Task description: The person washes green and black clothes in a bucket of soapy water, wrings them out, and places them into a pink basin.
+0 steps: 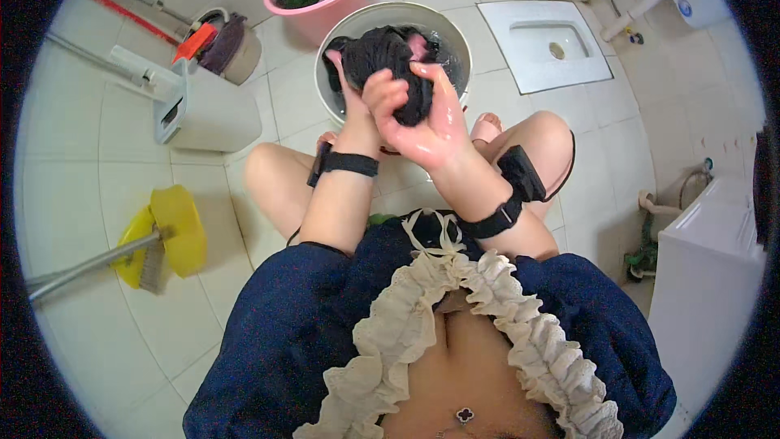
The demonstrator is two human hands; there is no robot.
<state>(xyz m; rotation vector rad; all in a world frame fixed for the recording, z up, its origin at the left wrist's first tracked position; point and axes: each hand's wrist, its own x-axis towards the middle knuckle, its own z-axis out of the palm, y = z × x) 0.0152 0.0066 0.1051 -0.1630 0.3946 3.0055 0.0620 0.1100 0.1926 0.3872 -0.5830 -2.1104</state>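
Observation:
A wet black cloth (378, 57) is bunched between my two hands above a round metal basin (465, 41) of water. My left hand (351, 85) grips it from the left, its fingers mostly hidden behind the fabric. My right hand (431, 118) is turned palm up and glistens with water; its fingers curl round the lower end of the cloth. More dark fabric lies in the water around the bundle. I cannot make out what garment the black cloth is.
Behind the basin stands a pink tub (305, 20) heaped with dark clothes. A squat toilet (561, 49) is set in the tiled floor at the far right. On the left are a mop bucket (244, 57), a white bin (215, 110) and a yellow dustpan (180, 228). A white appliance (703, 276) stands at right.

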